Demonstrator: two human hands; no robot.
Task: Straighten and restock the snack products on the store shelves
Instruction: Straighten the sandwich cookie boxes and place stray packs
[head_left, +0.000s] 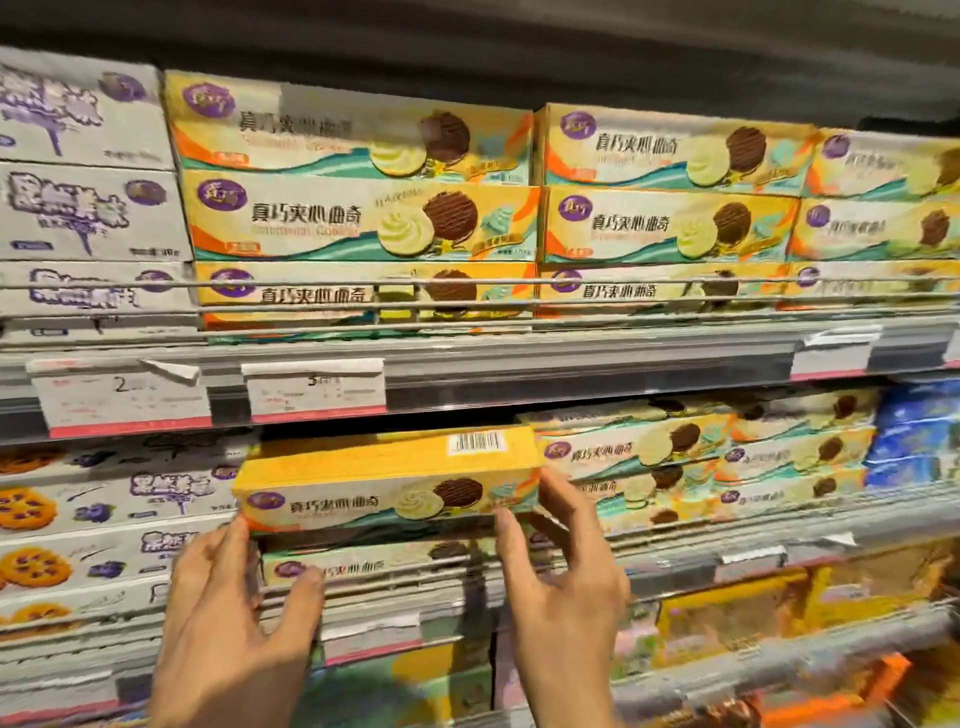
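Both the left hand (228, 613) and right hand (561, 577) held the long yellow cardboard cookie box (387, 480) by its ends with curled fingers, its blurred print hard to read and its lower edge partly hidden

A dark gap (384, 423) lay open above the yellow cookie box (387, 480), under the price rail (519, 374). Stacked white boxes (104, 499) closed in the left side, yellow stacks (701, 457) the right, and a wire guard (467, 283) fenced the upper shelf.
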